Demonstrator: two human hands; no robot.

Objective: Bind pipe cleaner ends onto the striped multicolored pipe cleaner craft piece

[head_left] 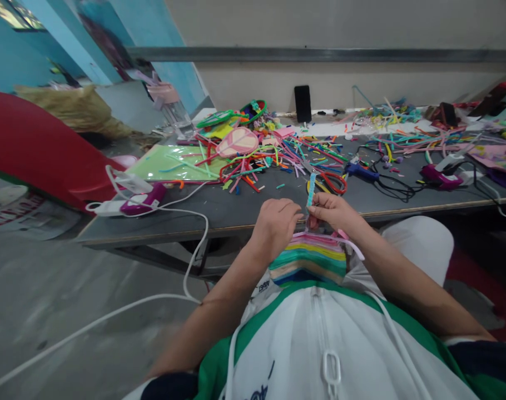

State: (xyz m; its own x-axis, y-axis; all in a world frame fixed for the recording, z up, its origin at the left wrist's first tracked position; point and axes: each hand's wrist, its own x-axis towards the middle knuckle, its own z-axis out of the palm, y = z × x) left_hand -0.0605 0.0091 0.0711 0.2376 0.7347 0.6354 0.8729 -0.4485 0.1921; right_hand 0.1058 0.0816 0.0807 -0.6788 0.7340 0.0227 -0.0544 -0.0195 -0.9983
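Note:
A light-blue ridged strip (311,188) stands upright between my hands, above the table's front edge. My right hand (330,211) pinches its lower end between thumb and fingers. My left hand (278,222) is closed close beside the strip's base, its fingers bent; what its fingertips hold is too small to make out. Below the hands, in my lap, lies a striped piece (309,258) in pink, yellow, green, tan and blue. Thin pink and lilac stems stick out at its upper right, by my right wrist.
Scissors with red handles (334,182), a blue glue gun (362,171) and piles of coloured stems lie on the grey table (232,210). A phone (303,104) leans against the wall. White cables (206,233) hang over the table's left front edge. Bottle (173,108) at back left.

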